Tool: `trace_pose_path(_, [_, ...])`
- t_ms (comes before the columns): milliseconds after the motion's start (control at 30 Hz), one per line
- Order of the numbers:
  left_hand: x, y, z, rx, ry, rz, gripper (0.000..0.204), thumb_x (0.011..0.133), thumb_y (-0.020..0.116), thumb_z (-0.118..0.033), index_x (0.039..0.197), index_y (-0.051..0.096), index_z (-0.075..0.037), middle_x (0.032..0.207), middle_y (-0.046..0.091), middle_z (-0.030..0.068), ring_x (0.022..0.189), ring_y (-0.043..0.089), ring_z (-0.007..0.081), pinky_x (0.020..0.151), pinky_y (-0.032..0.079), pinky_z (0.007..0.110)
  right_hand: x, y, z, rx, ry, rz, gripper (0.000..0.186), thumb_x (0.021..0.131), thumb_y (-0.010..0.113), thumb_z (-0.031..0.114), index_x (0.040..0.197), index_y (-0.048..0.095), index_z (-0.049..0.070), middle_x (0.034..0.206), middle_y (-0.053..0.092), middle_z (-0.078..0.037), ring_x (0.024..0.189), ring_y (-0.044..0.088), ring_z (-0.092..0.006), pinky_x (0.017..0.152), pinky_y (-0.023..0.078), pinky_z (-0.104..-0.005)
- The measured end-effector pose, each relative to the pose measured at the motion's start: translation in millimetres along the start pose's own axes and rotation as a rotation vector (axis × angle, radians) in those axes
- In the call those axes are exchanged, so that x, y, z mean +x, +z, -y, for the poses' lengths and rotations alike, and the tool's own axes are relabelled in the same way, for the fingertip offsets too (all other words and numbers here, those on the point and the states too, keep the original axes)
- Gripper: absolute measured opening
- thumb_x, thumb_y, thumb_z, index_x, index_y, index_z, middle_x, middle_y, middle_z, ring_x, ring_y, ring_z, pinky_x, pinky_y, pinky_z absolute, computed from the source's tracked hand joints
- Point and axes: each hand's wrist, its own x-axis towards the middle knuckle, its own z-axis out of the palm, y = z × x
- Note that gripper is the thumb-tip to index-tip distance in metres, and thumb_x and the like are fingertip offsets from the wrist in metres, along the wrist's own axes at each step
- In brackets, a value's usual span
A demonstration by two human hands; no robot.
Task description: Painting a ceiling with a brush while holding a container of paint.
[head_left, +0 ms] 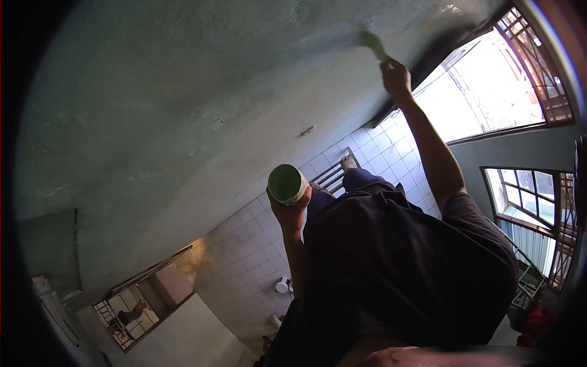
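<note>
My left hand (290, 214) is wrapped round a round paint tub (302, 187) with a pale, smeared outside and green paint inside. The tub's mouth faces up toward me, beside the wall. Stretched out to the upper right, my right hand (396, 79) grips a paintbrush (372, 44) by its handle. The brush head is at the green wall (159, 116) and blurred by motion, so I cannot tell exactly where the bristles touch. The wall has patchy, uneven paint and rough spots.
My bare foot (348, 163) stands on a raised slatted metal support (333, 177) above the white tiled floor (251, 238). A small switch plate (307, 131) sits on the wall. A bright opening (483, 85) and a barred window (529, 189) are at right; a white container (283, 285) stands below.
</note>
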Motion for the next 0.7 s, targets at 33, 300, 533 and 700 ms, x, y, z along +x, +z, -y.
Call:
trace_pose_path(33, [0.2, 1.4, -1.7, 0.0, 0.001, -0.001, 0.079, 0.07, 0.098, -0.019, 0.135, 0.054, -0.004, 0.123, 0.066, 0.0095, 0.111, 0.067, 0.0213, 0.1, 0.054, 0.038, 9.1, 3.2, -14.2, 0.013, 0.058, -0.08, 0.045, 0.097, 0.068, 0.033, 0.135, 0.072, 0.008, 0.109, 0.078, -0.021, 0.099, 0.076, -0.0252, 0.086, 0.058, -0.0393])
trace_pose_path(300, [5.5, 12.0, -13.9, 0.058, 0.047, 0.043, 0.08, 0.07, 0.099, -0.021, 0.134, 0.055, -0.004, 0.123, 0.066, 0.0095, 0.11, 0.067, 0.0219, 0.1, 0.054, 0.038, -80.0, 118.4, 81.5, 0.271, 0.077, -0.148, 0.043, 0.095, 0.058, 0.009, 0.136, 0.066, -0.003, 0.089, 0.068, -0.036, 0.088, 0.074, -0.0473, 0.077, 0.057, -0.0501])
trace_pose_path(533, [18.9, 21.1, -29.5, 0.122, 0.101, 0.082, 0.08, 0.068, 0.099, -0.022, 0.132, 0.056, -0.002, 0.123, 0.066, 0.0099, 0.11, 0.067, 0.0225, 0.099, 0.055, 0.039, -137.4, 90.2, 68.6, 0.362, -0.293, 0.57, 0.038, 0.101, 0.063, 0.02, 0.136, 0.07, 0.007, 0.087, 0.071, -0.03, 0.077, 0.074, -0.0424, 0.071, 0.058, -0.0467])
trace_pose_path(700, [18.4, 20.4, -25.1, 0.082, 0.094, 0.092, 0.079, 0.069, 0.098, -0.02, 0.133, 0.056, -0.002, 0.124, 0.065, 0.0099, 0.111, 0.067, 0.0226, 0.1, 0.055, 0.039, -61.2, 65.5, 39.7, 0.202, -0.204, 0.415, 0.034, 0.101, 0.065, 0.023, 0.133, 0.073, 0.012, 0.103, 0.077, -0.022, 0.088, 0.077, -0.0324, 0.079, 0.059, -0.0423])
